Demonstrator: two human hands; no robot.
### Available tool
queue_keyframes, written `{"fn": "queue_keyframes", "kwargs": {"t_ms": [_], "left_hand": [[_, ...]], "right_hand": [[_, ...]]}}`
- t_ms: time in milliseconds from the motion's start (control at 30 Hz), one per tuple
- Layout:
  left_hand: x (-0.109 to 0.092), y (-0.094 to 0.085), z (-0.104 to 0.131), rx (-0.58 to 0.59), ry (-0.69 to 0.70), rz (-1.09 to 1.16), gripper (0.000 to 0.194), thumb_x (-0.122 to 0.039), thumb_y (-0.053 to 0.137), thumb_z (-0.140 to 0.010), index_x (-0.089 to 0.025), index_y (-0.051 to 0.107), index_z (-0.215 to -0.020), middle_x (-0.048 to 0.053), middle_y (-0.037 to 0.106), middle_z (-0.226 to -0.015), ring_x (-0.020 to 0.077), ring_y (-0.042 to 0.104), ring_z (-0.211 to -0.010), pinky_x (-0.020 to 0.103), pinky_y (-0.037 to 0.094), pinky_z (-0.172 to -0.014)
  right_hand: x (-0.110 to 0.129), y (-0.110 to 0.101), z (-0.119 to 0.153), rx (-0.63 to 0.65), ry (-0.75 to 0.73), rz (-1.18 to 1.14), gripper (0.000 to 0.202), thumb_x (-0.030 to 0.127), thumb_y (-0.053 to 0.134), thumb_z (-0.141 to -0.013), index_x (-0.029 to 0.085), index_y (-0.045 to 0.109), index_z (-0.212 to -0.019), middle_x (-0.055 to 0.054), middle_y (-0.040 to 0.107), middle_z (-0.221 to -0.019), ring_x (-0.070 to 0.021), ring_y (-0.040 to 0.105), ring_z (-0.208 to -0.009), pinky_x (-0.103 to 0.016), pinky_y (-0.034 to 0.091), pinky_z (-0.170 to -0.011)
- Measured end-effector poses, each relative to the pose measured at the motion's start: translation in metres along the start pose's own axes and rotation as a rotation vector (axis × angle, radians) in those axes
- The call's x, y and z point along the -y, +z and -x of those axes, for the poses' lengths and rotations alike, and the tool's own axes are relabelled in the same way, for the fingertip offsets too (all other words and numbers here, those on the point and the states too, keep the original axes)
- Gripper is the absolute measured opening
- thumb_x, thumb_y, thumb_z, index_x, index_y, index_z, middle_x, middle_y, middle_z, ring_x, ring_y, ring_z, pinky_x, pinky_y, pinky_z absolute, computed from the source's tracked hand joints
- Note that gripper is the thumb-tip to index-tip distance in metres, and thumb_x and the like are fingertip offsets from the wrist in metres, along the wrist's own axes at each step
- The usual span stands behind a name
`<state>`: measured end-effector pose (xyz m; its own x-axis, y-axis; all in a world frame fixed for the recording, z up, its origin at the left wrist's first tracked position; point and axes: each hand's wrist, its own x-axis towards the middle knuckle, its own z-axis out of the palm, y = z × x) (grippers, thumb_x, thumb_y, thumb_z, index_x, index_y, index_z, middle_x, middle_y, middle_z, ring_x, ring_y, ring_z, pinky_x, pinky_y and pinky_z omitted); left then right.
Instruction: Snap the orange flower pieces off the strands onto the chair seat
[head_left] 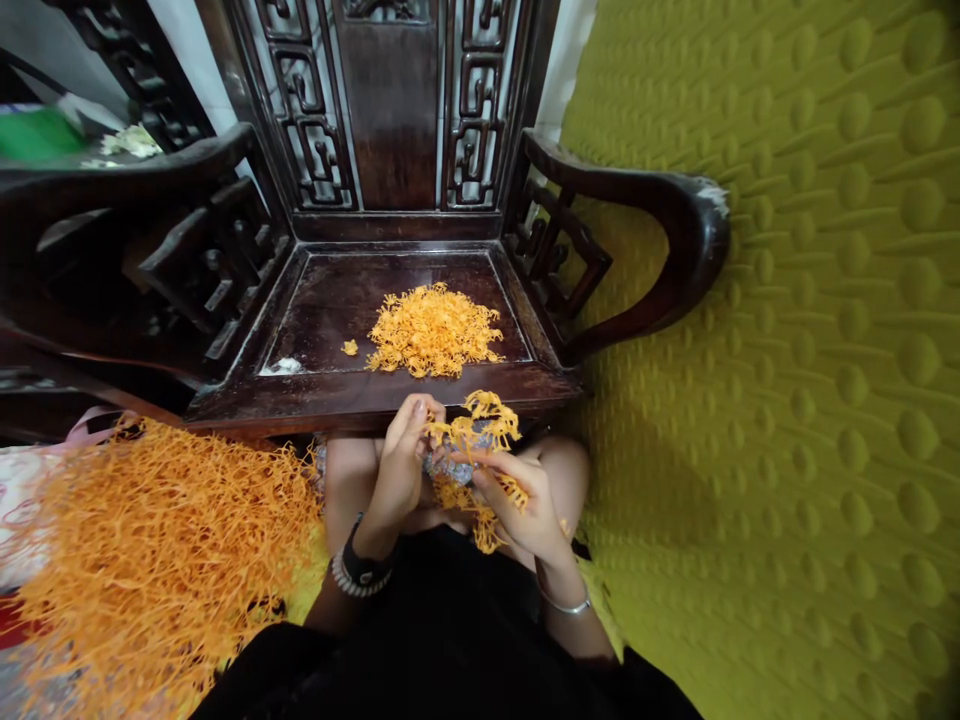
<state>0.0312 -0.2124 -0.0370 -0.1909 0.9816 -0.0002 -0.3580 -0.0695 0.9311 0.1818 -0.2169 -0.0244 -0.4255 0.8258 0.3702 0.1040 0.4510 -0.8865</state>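
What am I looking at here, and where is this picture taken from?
There is no machine here: a camera worn on a person's head looks down at their own two bare hands. The left hand and right hand together hold a small clump of orange strands above the lap, each with a closed grip on it. In front stands a dark carved wooden chair, and on its seat lies a pile of short orange pieces with one stray bit beside it. To the person's left is a big loose heap of long orange strands. On the right is a yellow-green bumpy mat.
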Motion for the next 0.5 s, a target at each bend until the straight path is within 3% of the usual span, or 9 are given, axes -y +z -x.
{"fn": "queue_keyframes", "kwargs": {"t_ms": [100, 200, 300, 367, 500], "left_hand": [[-0.001, -0.002, 0.001, -0.028, -0.046, 0.051, 0.024, -0.035, 0.051, -0.084, -0.021, 0.050, -0.103, 0.001, 0.045, -0.080, 0.0093, 0.038, -0.058, 0.021, 0.034, -0.050], [-0.005, -0.004, 0.007, -0.047, 0.090, 0.000, 0.029, -0.045, 0.038, -0.089, -0.021, 0.049, -0.100, 0.000, 0.042, -0.076, 0.0114, 0.040, -0.060, 0.023, 0.038, -0.054], [-0.010, -0.005, 0.013, 0.016, 0.244, -0.248, 0.037, -0.055, 0.041, -0.089, -0.019, 0.051, -0.083, 0.000, 0.046, -0.072, 0.0130, 0.044, -0.063, 0.025, 0.040, -0.059], [-0.013, -0.007, 0.014, 0.011, 0.283, -0.439, 0.041, -0.050, 0.041, -0.093, -0.019, 0.047, -0.067, -0.001, 0.044, -0.062, 0.0118, 0.041, -0.057, 0.025, 0.036, -0.057], [-0.011, -0.022, 0.006, -0.200, 0.564, -0.757, 0.046, -0.036, 0.036, -0.098, -0.018, 0.037, -0.056, -0.002, 0.037, -0.053, 0.0107, 0.034, -0.050, 0.028, 0.027, -0.054]], "right_hand": [[-0.002, 0.004, 0.000, 0.024, 0.055, -0.085, 0.021, 0.035, 0.051, -0.094, 0.020, 0.065, -0.091, -0.003, 0.065, -0.074, -0.0147, 0.062, -0.066, -0.025, 0.050, -0.063], [-0.002, 0.008, 0.000, 0.074, 0.096, -0.124, 0.024, 0.036, 0.047, -0.096, 0.019, 0.058, -0.084, -0.001, 0.058, -0.070, -0.0121, 0.055, -0.061, -0.024, 0.046, -0.061], [-0.001, 0.011, -0.002, 0.096, 0.103, -0.111, 0.027, 0.037, 0.047, -0.096, 0.018, 0.056, -0.080, 0.000, 0.055, -0.068, -0.0122, 0.053, -0.063, -0.024, 0.043, -0.061], [-0.002, 0.011, -0.003, 0.078, 0.123, -0.127, 0.034, 0.042, 0.047, -0.095, 0.018, 0.052, -0.072, 0.000, 0.052, -0.063, -0.0118, 0.049, -0.059, -0.024, 0.040, -0.057], [0.000, 0.015, -0.007, 0.077, 0.182, -0.136, 0.040, 0.044, 0.052, -0.092, 0.018, 0.047, -0.062, 0.002, 0.046, -0.058, -0.0101, 0.040, -0.055, -0.024, 0.035, -0.053]]}}
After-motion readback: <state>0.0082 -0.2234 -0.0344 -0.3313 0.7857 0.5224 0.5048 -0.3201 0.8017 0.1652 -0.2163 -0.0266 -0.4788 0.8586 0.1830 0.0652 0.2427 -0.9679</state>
